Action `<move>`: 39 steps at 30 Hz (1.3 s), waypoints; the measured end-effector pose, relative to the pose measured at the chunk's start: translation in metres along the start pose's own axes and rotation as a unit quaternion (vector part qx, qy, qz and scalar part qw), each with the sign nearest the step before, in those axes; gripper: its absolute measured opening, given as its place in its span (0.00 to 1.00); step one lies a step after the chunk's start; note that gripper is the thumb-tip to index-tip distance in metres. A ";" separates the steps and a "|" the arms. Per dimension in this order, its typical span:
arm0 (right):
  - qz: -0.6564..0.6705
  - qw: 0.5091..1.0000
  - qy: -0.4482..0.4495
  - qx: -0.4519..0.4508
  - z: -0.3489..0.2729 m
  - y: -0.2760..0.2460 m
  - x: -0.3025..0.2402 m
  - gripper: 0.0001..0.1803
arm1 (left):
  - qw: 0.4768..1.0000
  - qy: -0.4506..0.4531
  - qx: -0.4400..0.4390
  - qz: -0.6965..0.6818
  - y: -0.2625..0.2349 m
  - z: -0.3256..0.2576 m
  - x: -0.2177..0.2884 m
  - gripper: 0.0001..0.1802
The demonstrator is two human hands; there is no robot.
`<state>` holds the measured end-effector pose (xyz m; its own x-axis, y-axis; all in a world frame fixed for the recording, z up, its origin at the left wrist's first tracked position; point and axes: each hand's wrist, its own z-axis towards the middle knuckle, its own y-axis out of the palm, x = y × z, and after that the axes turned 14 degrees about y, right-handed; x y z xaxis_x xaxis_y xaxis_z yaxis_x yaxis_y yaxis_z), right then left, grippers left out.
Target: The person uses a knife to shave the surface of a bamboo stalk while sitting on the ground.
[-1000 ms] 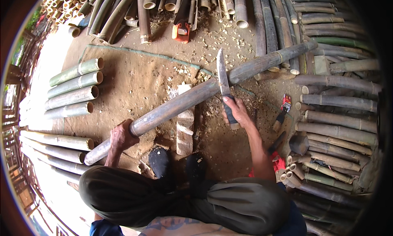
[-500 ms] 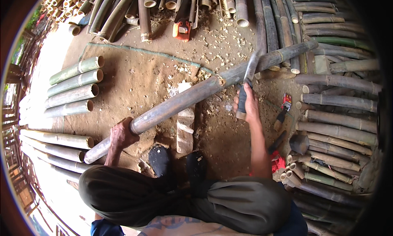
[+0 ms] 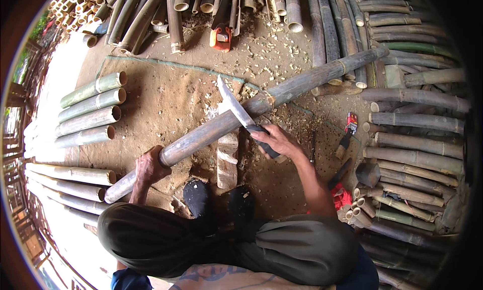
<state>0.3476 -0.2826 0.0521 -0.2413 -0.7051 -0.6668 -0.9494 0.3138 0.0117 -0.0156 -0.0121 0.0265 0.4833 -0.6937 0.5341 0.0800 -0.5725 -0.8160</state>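
Note:
A long, dark bamboo pole [image 3: 206, 135] slants from the lower left up to the right, across a pale carved wooden block [image 3: 228, 161] on the ground. My left hand [image 3: 150, 165] is wrapped round the pole near its lower left end. In my right hand [image 3: 277, 141] is the dark handle of a machete [image 3: 235, 106] with a curved blade. The blade lies across the pole's middle, its tip pointing up and left, below a roughened joint [image 3: 270, 100]. Whether the edge touches the pole I cannot tell.
Several cut green bamboo pieces [image 3: 94, 99] lie at the left, with paler lengths [image 3: 70, 172] nearer me. Stacked bamboo [image 3: 420, 121] lines the right side. An orange-handled saw [image 3: 220, 38] lies at the far side. My dark shoes [image 3: 196, 197] flank the block's near end. Shavings litter the ground.
My right hand has moved left and a little nearer me. The machete has swung from pointing up and right to lying across the pole's middle. My left hand stays on the pole.

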 end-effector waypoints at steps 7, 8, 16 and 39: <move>0.175 0.964 -0.072 0.186 -0.008 -0.032 -0.008 0.28 | 1.000 0.006 0.016 -0.009 0.004 0.001 0.002 0.27; 0.245 0.953 -0.041 0.175 -0.009 -0.038 -0.007 0.27 | 1.000 0.009 0.015 -0.006 0.004 0.001 0.002 0.27; 0.049 0.998 -0.036 0.014 -0.004 0.000 -0.004 0.30 | 0.999 -0.017 -0.039 -0.019 0.000 0.010 -0.001 0.29; 0.015 0.886 -0.174 0.429 -0.017 -0.021 0.001 0.11 | 0.997 0.065 -0.015 -0.044 -0.010 0.011 -0.024 0.36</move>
<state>0.3635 -0.3004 0.0635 -0.0444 -0.4960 -0.8672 -0.4046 0.8026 -0.4383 -0.0183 0.0146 0.0194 0.3591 -0.6895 0.6290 0.0892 -0.6455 -0.7585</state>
